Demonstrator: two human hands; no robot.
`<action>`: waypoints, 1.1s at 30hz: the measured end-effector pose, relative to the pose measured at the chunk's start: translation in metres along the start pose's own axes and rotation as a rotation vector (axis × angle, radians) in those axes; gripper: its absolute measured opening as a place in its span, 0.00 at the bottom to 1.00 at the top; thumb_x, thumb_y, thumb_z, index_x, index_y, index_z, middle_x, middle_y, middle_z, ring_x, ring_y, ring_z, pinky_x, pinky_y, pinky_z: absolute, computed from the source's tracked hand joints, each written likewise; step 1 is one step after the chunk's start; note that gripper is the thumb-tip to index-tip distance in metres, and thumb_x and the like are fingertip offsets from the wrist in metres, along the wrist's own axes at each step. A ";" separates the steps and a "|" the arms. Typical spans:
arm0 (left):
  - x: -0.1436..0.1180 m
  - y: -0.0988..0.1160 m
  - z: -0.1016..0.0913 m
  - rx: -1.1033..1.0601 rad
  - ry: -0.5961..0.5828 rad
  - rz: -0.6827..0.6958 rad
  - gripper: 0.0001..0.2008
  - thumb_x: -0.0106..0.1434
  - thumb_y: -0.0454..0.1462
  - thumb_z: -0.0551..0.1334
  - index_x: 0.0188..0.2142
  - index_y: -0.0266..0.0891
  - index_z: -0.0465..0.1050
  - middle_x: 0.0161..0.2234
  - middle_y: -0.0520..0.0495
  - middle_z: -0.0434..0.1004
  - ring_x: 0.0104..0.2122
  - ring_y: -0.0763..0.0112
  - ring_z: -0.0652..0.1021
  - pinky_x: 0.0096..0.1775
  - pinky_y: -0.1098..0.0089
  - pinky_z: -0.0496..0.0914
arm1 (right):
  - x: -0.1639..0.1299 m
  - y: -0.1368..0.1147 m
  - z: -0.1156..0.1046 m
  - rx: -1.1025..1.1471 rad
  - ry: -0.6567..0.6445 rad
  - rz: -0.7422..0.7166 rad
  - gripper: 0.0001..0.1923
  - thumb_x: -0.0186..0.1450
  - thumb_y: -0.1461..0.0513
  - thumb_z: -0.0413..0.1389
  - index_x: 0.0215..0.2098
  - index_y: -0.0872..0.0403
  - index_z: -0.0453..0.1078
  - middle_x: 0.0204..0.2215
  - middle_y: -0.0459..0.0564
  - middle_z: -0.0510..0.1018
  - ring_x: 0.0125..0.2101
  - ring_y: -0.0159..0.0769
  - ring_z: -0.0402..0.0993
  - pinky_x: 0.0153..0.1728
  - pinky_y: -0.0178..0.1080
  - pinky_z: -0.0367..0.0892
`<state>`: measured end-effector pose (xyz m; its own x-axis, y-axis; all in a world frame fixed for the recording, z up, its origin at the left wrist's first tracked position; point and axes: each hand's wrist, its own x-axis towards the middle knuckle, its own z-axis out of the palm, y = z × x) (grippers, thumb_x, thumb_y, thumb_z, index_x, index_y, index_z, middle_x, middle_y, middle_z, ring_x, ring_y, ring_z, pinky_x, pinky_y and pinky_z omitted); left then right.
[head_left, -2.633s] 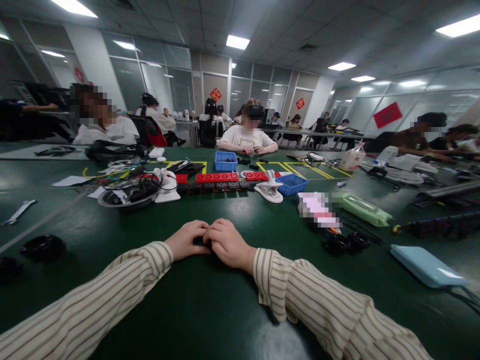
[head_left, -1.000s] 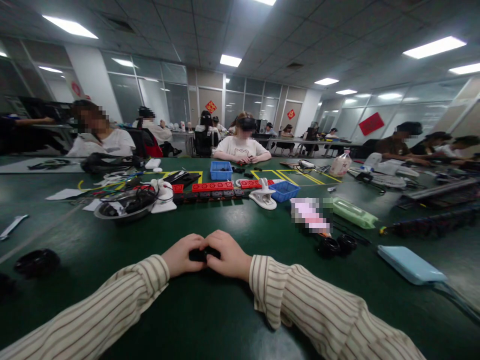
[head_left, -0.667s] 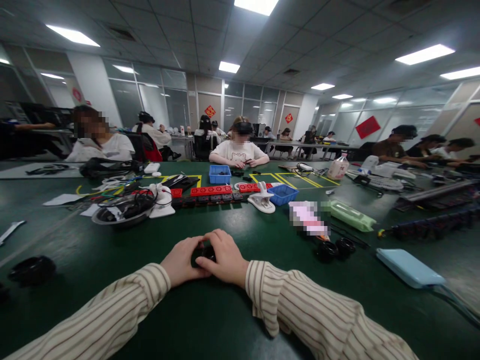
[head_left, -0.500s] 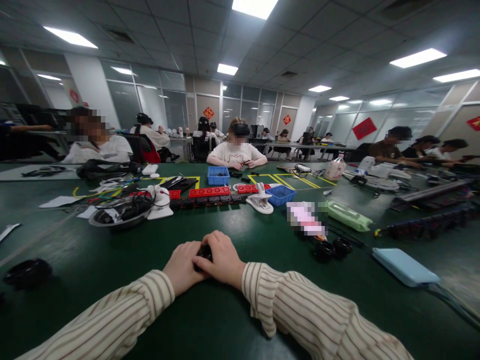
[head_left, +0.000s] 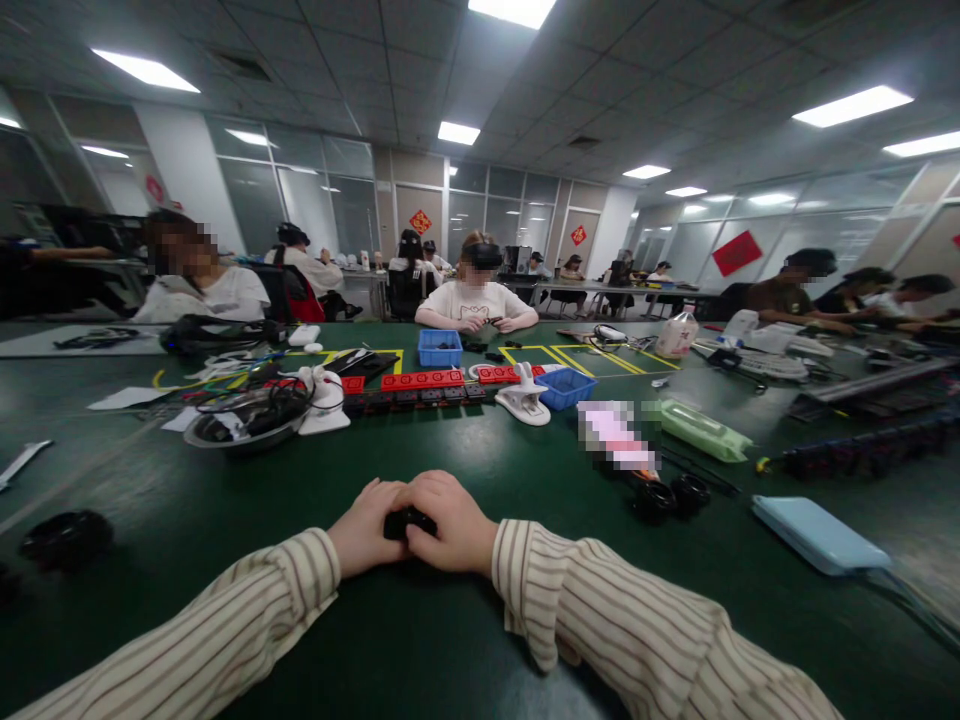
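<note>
Black part [head_left: 405, 521]: a small piece held between both hands, low over the green table [head_left: 465, 640], on the near side of the red socket strip [head_left: 422, 380]. Left hand [head_left: 365, 528] and right hand [head_left: 448, 524] are both clenched around it, fingertips meeting; most of it is hidden. Risk: with so little exposed, a loosened pinch could let it slip onto the dark table, where it would be hard to spot. Containers: blue bin [head_left: 439, 348] beyond the strip holds dark pieces; blue basket [head_left: 566, 387] right of the strip, contents not discernible.
</note>
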<state>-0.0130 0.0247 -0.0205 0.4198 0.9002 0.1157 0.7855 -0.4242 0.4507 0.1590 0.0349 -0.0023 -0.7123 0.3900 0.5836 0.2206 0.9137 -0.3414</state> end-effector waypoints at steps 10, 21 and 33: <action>-0.004 0.013 -0.003 0.153 0.128 0.008 0.16 0.49 0.45 0.61 0.34 0.39 0.66 0.34 0.48 0.73 0.40 0.60 0.73 0.55 0.48 0.51 | 0.001 0.002 0.004 -0.134 0.066 0.260 0.22 0.56 0.52 0.58 0.43 0.55 0.62 0.38 0.51 0.68 0.39 0.39 0.63 0.41 0.40 0.58; 0.000 -0.004 -0.007 -0.084 0.038 0.185 0.08 0.47 0.35 0.61 0.29 0.39 0.67 0.36 0.49 0.71 0.39 0.65 0.71 0.43 0.66 0.66 | 0.000 -0.002 0.003 -0.046 -0.013 -0.036 0.08 0.52 0.68 0.51 0.32 0.55 0.63 0.33 0.47 0.72 0.38 0.35 0.66 0.46 0.40 0.57; -0.006 0.011 -0.003 0.147 0.132 0.060 0.21 0.48 0.46 0.62 0.39 0.37 0.66 0.36 0.45 0.71 0.39 0.58 0.71 0.50 0.52 0.58 | 0.000 -0.005 0.001 -0.177 0.048 0.229 0.23 0.55 0.49 0.58 0.40 0.56 0.63 0.36 0.51 0.67 0.38 0.39 0.62 0.40 0.41 0.58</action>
<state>-0.0079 0.0153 -0.0136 0.4123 0.8737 0.2581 0.8228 -0.4788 0.3063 0.1570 0.0302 -0.0010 -0.5990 0.5897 0.5417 0.4880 0.8052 -0.3370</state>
